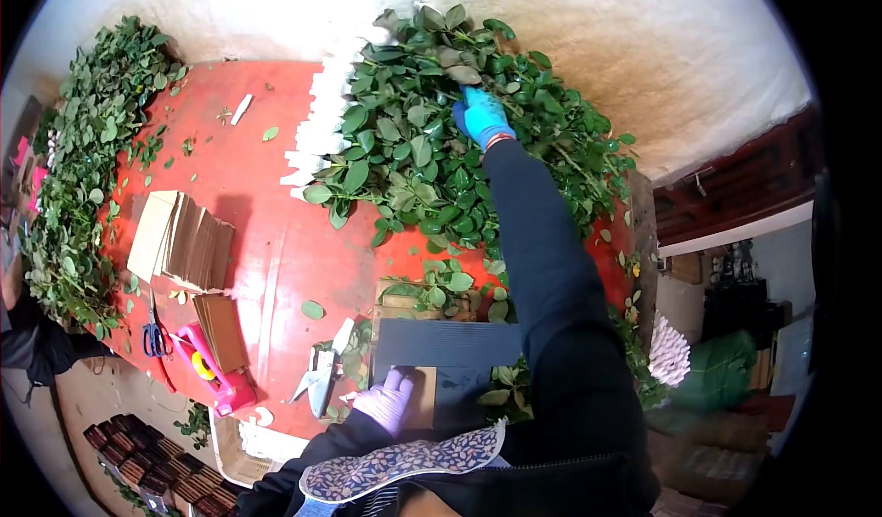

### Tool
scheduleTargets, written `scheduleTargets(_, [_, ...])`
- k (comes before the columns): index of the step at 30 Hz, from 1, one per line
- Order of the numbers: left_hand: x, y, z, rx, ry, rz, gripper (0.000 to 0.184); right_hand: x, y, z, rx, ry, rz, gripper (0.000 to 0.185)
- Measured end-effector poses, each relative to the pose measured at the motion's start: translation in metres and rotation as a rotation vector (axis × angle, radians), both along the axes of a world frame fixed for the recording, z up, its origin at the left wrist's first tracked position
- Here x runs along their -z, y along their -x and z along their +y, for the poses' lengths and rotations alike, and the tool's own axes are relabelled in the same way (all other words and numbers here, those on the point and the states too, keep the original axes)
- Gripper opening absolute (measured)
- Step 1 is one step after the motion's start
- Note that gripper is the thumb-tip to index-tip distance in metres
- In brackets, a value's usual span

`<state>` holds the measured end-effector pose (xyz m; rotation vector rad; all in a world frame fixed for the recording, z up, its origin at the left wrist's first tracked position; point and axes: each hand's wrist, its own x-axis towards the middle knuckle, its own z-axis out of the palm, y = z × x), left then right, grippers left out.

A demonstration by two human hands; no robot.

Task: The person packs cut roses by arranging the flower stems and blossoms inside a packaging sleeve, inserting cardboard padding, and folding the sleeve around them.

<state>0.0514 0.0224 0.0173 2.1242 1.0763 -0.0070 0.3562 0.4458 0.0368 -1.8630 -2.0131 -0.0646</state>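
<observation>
My right hand (482,118), in a blue glove, reaches into the large heap of leafy stems (432,159) at the back of the red table. Its fingers are partly sunk among the leaves, so what they grip is hidden. My left hand (386,401), in a light purple glove, rests at the front edge on a brown cardboard piece (422,398), beside a dark ribbed board (446,344). Just left of that hand lie grey-handled clippers (320,381).
Folded cardboard pieces (179,241) stand on the red table (276,269) at left. Near them are a pink tape dispenser (216,370) and scissors (154,335). More leafy stems (101,140) line the far left, where a person's dark sleeve shows. A white basket (234,453) sits below the front edge.
</observation>
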Motion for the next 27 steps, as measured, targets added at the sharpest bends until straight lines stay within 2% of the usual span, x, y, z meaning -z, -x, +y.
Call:
scheduleTargets(1, [0.0,-0.001,0.0,-0.011,-0.016,-0.038,0.059,-0.004,0.001,0.001,0.019,-0.013,0.029,0.043])
scheduleTargets(3, [0.003,-0.001,0.0,-0.02,0.005,-0.051,0.06,-0.03,0.017,-0.003,-0.051,0.313,0.067,0.049])
scheduleTargets(4, [0.005,-0.002,0.0,-0.006,-0.001,-0.012,0.06,-0.029,0.023,-0.012,-0.197,0.362,0.137,0.05])
scheduleTargets(5, [0.007,-0.004,-0.001,0.013,-0.004,0.031,0.061,-0.026,0.031,-0.019,-0.261,0.347,-0.017,0.052])
scheduleTargets(7, [0.006,-0.005,-0.003,0.021,-0.012,0.066,0.061,0.004,0.031,-0.02,-0.301,0.128,-0.142,0.05])
scheduleTargets(8, [0.007,-0.005,-0.003,0.017,0.006,0.067,0.061,0.014,0.035,-0.015,-0.258,0.15,-0.175,0.042])
scheduleTargets(11, [0.002,-0.004,0.0,0.022,0.037,0.068,0.061,0.023,0.045,-0.013,-0.155,0.163,-0.224,0.035])
scheduleTargets(13, [0.001,-0.007,0.003,0.056,0.091,0.138,0.061,0.018,0.048,-0.034,-0.234,0.008,-0.208,0.024])
scheduleTargets(18, [-0.002,-0.006,0.004,0.048,0.07,0.101,0.061,0.022,0.051,-0.103,-0.378,0.115,-0.405,0.017])
scheduleTargets(24, [-0.001,-0.005,0.003,0.037,0.041,0.062,0.062,-0.006,0.052,-0.145,-0.531,0.151,-0.454,0.018])
scheduleTargets(27, [0.0,-0.006,0.003,0.04,0.048,0.05,0.063,-0.002,0.042,-0.157,-0.553,0.126,-0.449,0.015])
